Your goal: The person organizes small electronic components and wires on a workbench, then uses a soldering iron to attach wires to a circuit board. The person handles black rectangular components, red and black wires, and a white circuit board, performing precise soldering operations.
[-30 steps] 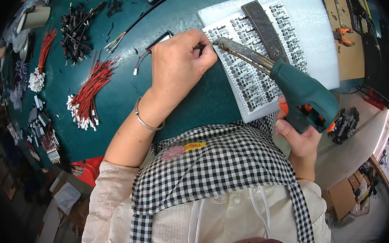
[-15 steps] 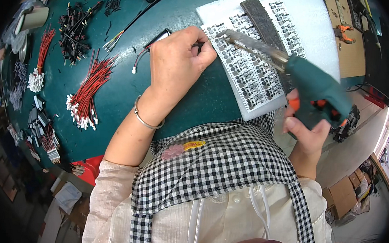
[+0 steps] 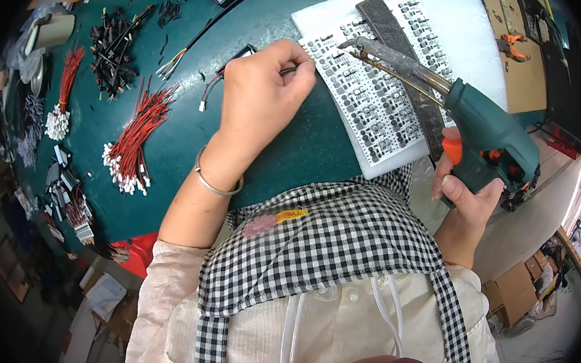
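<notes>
My right hand [image 3: 466,198] grips a green soldering gun [image 3: 491,128] with an orange trigger. Its metal tip slants up and left over a panel of white circuit boards [image 3: 377,106] carrying rows of small components. At the panel's upper left edge my left hand [image 3: 262,85] is closed in a pinch on a thin black wire [image 3: 289,71], whose end is hidden by the fingers. Behind that hand lies a small dark rectangular part [image 3: 245,51], near red and black leads [image 3: 211,85] with a white plug. A dark flat bar [image 3: 387,27] lies across the panel.
White foam [image 3: 478,51] lies under the panel on the green tabletop [image 3: 301,140]. Bundles of red wires with white plugs [image 3: 140,135] and a pile of black cables [image 3: 113,52] are at the left. Orange-handled pliers [image 3: 513,48] rest on cardboard [image 3: 522,88] at the right.
The soldering gun has shifted right and slightly down, its tip drawing away from my left hand. My left hand stays pinched in nearly the same place.
</notes>
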Demonstrator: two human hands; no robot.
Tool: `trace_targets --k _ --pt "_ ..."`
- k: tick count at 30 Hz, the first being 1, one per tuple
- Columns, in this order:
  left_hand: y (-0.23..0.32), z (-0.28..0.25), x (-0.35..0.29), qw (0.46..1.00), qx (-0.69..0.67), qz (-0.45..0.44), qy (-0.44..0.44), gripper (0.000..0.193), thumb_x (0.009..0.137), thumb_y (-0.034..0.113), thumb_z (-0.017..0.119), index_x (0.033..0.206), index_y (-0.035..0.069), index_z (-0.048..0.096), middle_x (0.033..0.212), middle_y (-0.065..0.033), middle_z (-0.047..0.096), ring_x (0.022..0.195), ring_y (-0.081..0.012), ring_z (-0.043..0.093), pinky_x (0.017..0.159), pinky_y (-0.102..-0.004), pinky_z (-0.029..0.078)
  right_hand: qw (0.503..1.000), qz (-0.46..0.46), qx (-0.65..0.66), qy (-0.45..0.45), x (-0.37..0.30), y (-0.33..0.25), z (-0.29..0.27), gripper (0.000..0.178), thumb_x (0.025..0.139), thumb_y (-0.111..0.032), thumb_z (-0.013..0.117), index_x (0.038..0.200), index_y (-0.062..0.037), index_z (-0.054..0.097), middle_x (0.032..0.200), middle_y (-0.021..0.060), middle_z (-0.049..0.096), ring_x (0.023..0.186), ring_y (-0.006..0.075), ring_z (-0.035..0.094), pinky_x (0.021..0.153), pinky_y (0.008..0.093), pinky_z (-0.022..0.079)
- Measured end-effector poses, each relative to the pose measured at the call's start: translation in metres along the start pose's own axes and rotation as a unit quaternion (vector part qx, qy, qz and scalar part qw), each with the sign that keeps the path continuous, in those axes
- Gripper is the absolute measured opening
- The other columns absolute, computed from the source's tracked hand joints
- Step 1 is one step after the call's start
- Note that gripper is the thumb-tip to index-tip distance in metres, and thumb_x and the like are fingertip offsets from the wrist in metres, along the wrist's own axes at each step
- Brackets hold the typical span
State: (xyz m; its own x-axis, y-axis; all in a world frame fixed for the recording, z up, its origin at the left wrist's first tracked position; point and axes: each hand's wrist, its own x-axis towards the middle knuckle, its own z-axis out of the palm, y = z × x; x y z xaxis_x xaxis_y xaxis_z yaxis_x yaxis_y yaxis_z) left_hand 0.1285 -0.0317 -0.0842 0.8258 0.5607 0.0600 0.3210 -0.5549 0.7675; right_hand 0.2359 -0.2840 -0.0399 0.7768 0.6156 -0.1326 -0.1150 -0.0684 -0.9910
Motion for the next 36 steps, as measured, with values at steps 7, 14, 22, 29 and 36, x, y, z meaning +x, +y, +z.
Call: trace_targets --k 7,14,22,29,36 --pt "-0.015 -0.012 0.007 0.96 -0.202 -0.111 -0.158 0.013 0.094 0.012 0.056 0.101 0.002 0.059 0.068 0.0019 0.057 0.056 -0.0024 0.044 0.05 -0.0172 0.034 1.0 -0.017 0.011 0.012 0.001 -0.002 0.004 0.064 0.073 -0.017 0.076 0.117 0.0151 0.044 0.064 0.0115 0.054 0.046 0.0139 0.05 0.041 0.024 0.042" --pt "-0.008 -0.017 0.009 0.939 -0.235 -0.172 -0.185 0.013 0.094 0.013 0.054 0.099 0.002 0.06 0.067 0.0019 0.056 0.052 -0.0014 0.04 0.047 -0.0164 0.029 0.999 -0.016 0.026 -0.016 -0.002 0.001 -0.004 0.063 0.073 -0.014 0.076 0.118 0.0152 0.042 0.077 0.0157 0.057 0.049 0.0136 0.052 0.042 0.024 0.044" --pt "-0.005 -0.015 0.002 0.991 -0.012 0.011 -0.132 0.012 0.091 0.008 0.058 0.099 -0.001 0.059 0.073 0.0002 0.061 0.065 -0.0052 0.055 0.059 -0.019 0.044 0.999 -0.024 0.024 -0.023 -0.005 0.005 -0.008 0.063 0.074 -0.011 0.075 0.12 0.0153 0.042 0.083 0.0173 0.058 0.05 0.0134 0.052 0.042 0.0243 0.045" --pt "-0.019 -0.022 0.014 0.951 -0.188 -0.081 -0.232 0.012 0.094 0.011 0.054 0.101 0.001 0.058 0.072 0.0007 0.06 0.056 -0.0013 0.044 0.049 -0.0167 0.034 0.996 -0.005 0.041 -0.075 -0.007 0.011 -0.021 0.061 0.073 0.001 0.071 0.126 0.0105 0.042 0.111 0.0262 0.056 0.062 0.0148 0.055 0.05 0.0244 0.046" --pt "-0.01 -0.025 0.02 0.951 -0.158 -0.094 -0.25 0.011 0.094 0.01 0.053 0.101 0.002 0.057 0.071 0.0014 0.059 0.054 -0.0008 0.04 0.047 -0.0165 0.032 0.999 -0.021 0.021 -0.033 -0.005 0.009 -0.008 0.062 0.075 -0.014 0.075 0.119 0.0158 0.043 0.07 0.0123 0.056 0.049 0.0139 0.052 0.043 0.0239 0.043"
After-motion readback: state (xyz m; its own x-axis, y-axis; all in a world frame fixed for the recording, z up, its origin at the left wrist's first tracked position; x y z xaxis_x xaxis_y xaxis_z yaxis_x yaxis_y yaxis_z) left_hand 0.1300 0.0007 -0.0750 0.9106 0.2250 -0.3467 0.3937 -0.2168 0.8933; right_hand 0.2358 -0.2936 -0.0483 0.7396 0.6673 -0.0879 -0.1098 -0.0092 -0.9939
